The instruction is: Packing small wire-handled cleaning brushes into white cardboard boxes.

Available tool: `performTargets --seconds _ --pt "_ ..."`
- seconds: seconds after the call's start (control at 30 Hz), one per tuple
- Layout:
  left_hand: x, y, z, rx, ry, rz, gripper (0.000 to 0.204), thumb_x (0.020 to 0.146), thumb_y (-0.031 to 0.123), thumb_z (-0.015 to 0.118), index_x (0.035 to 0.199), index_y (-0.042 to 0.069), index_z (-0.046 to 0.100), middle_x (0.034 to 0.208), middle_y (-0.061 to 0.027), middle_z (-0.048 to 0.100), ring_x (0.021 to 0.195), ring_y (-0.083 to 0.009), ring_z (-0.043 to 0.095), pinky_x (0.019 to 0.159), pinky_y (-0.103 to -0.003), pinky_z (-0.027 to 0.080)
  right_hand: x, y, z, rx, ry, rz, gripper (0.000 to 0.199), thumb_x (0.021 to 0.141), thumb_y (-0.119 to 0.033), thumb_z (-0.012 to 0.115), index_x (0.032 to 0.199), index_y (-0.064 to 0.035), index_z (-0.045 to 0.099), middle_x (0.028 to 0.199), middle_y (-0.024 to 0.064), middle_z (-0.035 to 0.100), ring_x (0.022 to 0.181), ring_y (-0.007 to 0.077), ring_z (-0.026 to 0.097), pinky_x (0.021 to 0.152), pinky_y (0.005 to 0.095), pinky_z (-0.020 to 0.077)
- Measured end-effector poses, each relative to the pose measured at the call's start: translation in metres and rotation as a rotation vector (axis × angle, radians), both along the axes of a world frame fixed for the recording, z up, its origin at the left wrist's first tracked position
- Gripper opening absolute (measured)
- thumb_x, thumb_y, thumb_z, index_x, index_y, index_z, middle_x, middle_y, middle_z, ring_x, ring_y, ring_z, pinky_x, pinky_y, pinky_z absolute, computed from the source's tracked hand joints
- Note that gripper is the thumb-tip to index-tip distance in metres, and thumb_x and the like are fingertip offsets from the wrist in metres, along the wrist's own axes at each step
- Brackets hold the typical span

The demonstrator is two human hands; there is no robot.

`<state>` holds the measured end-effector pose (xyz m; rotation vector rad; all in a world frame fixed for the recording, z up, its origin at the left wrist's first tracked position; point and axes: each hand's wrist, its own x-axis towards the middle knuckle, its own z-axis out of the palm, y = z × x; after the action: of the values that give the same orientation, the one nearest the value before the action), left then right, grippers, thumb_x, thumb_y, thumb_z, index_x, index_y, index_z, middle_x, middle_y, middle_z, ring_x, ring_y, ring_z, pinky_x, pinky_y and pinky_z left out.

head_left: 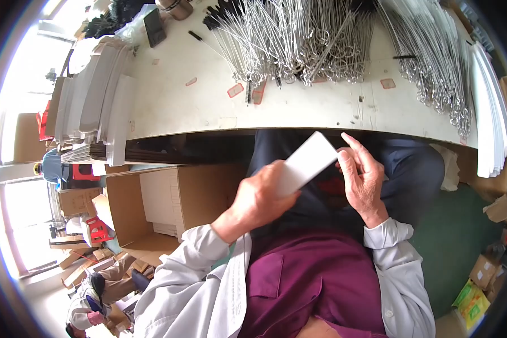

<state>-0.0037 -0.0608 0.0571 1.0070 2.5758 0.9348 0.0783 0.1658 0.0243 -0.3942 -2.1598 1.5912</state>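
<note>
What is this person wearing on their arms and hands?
Both arms are in long white sleeves, loose and creased; the right sleeve ends in a buttoned cuff at the wrist, and the left sleeve is open down its front edge like a coat. The left hand and right hand are bare: no gloves, rings or watch visible.
</note>
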Motion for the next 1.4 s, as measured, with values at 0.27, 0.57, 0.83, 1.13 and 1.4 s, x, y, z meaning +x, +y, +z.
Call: performTargets --seconds 0.27,0.57,0.83,1.13,1.4 --pt "-0.154 -0.056 0.034 -0.246 0.428 0.452 0.046 0.083 0.041 0.077 0.091 -0.003 0.066 0.088 -0.0251 0.072 0.08 -0.0429 0.072 0.074 -0.046 0.059 -0.053 0.058 0.012 0.548 0.15 -0.174 0.013 0.094 -0.007 0.071 0.106 -0.0011 0.072 0.086 0.0102 0.071 0.071 0.0233 0.068 0.066 0.0337 0.0546" --pt "-0.232 -0.024 0.041 -0.317 0.666 0.316 0.041 0.09 0.043 0.071 0.097 0.002 0.068 0.086 -0.0218 0.072 0.083 -0.0424 0.07 0.075 -0.05 0.054 -0.065 0.063 -0.004 0.679 0.185 -0.217 0.009 0.091 -0.003 0.07 0.1 -0.0033 0.071 0.09 0.0097 0.071 0.078 0.0263 0.068 0.071 0.0356 0.0554" --pt "-0.266 0.031 0.023 -0.356 0.073 0.38 0.039 0.078 0.031 0.071 0.071 -0.007 0.069 0.071 -0.0232 0.07 0.067 -0.0352 0.072 0.07 -0.044 0.06 -0.064 0.062 -0.011 0.77 0.169 -0.226 0.014 0.089 -0.004 0.07 0.103 -0.0038 0.071 0.095 0.0098 0.071 0.083 0.0279 0.068 0.073 0.0372 0.0557" --pt "-0.274 0.024 0.034 -0.089 -0.378 0.51 0.025 0.078 0.015 0.069 0.07 -0.008 0.067 0.071 -0.0171 0.071 0.056 -0.0226 0.07 0.051 -0.033 0.062 -0.066 0.062 -0.011 0.785 0.19 -0.24 0.014 0.088 -0.004 0.07 0.102 -0.0044 0.069 0.095 0.0101 0.07 0.082 0.029 0.067 0.072 0.038 0.0551" --pt "-0.289 -0.006 0.009 0.633 -1.003 0.575 0.025 0.088 0.015 0.069 0.1 -0.006 0.063 0.083 -0.0155 0.068 0.064 -0.0214 0.066 0.066 -0.038 0.062 -0.066 0.061 -0.007 0.787 0.183 -0.234 0.016 0.088 -0.003 0.069 0.103 -0.0042 0.069 0.095 0.0104 0.07 0.083 0.0295 0.067 0.073 0.0388 0.055"
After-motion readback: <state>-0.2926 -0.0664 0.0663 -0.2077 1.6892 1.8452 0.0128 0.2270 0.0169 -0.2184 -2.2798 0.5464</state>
